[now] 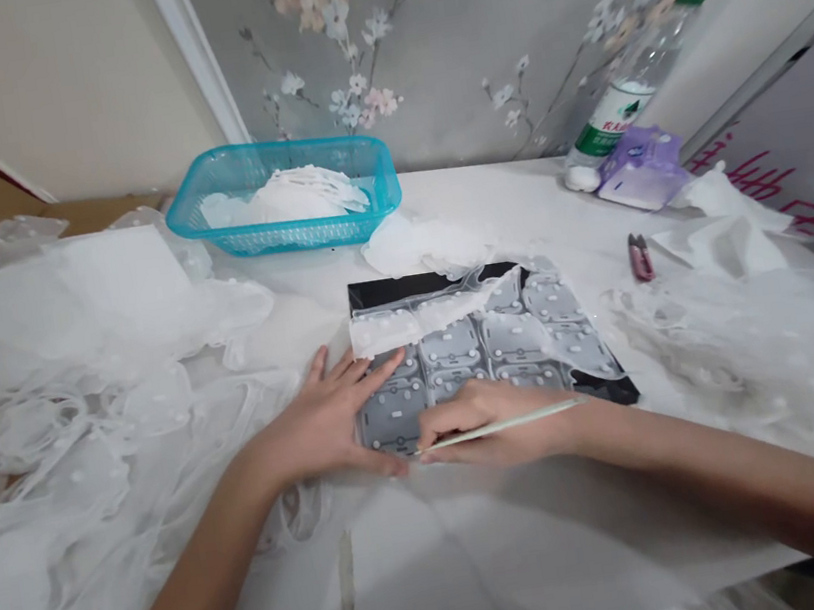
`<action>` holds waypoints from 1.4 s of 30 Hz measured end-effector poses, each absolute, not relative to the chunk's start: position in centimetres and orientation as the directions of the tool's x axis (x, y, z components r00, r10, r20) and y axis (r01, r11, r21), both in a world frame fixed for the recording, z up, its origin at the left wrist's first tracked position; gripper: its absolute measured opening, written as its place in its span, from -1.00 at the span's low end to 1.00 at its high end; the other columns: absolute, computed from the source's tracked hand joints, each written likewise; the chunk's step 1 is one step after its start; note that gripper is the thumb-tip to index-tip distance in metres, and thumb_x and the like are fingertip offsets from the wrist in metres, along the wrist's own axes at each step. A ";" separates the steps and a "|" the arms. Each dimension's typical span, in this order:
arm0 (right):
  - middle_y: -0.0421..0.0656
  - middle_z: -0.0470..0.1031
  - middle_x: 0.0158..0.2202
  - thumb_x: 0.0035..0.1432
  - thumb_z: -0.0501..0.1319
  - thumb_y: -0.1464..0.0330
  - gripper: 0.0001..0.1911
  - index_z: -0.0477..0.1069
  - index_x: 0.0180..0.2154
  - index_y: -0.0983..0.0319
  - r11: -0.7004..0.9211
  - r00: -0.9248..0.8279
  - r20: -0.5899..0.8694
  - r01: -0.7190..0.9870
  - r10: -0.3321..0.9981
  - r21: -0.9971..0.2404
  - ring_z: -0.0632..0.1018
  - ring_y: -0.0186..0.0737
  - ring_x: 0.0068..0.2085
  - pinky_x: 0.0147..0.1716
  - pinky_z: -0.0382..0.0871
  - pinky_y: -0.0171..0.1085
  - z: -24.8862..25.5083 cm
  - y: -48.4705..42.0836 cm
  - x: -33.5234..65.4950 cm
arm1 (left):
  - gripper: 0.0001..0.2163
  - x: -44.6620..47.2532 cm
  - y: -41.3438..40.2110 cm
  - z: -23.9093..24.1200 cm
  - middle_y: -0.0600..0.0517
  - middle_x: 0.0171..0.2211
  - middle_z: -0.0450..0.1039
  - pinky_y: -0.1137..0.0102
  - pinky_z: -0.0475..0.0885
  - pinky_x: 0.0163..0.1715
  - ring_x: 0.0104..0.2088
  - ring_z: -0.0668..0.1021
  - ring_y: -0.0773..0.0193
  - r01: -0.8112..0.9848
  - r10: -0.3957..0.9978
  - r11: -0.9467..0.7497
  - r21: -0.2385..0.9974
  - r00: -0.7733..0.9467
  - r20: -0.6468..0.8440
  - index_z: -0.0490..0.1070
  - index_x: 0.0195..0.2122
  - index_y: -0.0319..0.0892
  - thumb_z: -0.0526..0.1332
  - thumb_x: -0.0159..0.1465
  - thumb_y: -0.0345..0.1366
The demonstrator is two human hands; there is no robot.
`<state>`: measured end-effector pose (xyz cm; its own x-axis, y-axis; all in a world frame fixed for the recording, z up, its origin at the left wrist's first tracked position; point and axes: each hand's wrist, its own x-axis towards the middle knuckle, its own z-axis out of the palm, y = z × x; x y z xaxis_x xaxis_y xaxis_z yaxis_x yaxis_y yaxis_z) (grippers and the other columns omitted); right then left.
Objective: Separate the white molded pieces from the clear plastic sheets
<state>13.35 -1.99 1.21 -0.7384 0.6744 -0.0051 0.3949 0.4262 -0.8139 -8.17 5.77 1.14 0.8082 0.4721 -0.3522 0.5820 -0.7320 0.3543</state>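
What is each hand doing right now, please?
Left hand: open, flat on the sheet.
Right hand: closed, holding a thin stick.

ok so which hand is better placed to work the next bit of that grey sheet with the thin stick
Probably the right hand: its fingers already pinch the thin stick, tip at the grey sheet's near edge. The left hand lies flat on the sheet's left side, holding it down.

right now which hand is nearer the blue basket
Left. The left hand lies flat on the sheet, below the blue basket; the right hand, holding a thin stick, sits farther right.
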 end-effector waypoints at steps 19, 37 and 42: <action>-0.28 0.27 -0.58 0.23 0.05 0.33 -0.80 0.34 -0.38 0.29 0.380 -0.678 -0.015 0.429 0.735 -0.820 0.24 -0.47 -0.58 -0.57 0.06 -0.43 1.3 -1.1 13.4 | -0.32 -8.1 6.5 1.8 -0.08 0.20 0.16 -0.10 -0.29 0.17 0.27 0.04 -0.04 0.544 0.426 -0.709 0.449 0.837 -0.342 0.01 0.23 0.18 0.16 0.09 0.13; -0.24 0.35 -0.54 0.21 0.05 0.32 -0.82 0.30 -0.39 0.28 0.417 -0.709 0.030 0.380 0.705 -0.826 0.28 -0.44 -0.56 -0.54 0.13 -0.42 1.1 -0.8 11.9 | -0.32 -8.6 6.7 2.1 0.00 0.28 -0.01 -0.14 -0.25 0.16 0.28 -0.05 -0.12 0.508 0.392 -0.688 0.518 0.861 -0.323 0.02 0.24 0.13 0.21 0.09 0.02; -0.24 0.36 -0.53 0.21 0.04 0.35 -0.84 0.28 -0.38 0.27 0.431 -0.735 0.038 0.354 0.677 -0.830 0.29 -0.45 -0.56 -0.55 0.13 -0.44 1.1 -0.9 11.6 | -0.28 -8.4 6.7 2.0 0.02 0.29 -0.03 -0.14 -0.24 0.16 0.28 -0.03 -0.14 0.519 0.404 -0.691 0.503 0.855 -0.326 0.03 0.23 0.14 0.25 0.05 0.00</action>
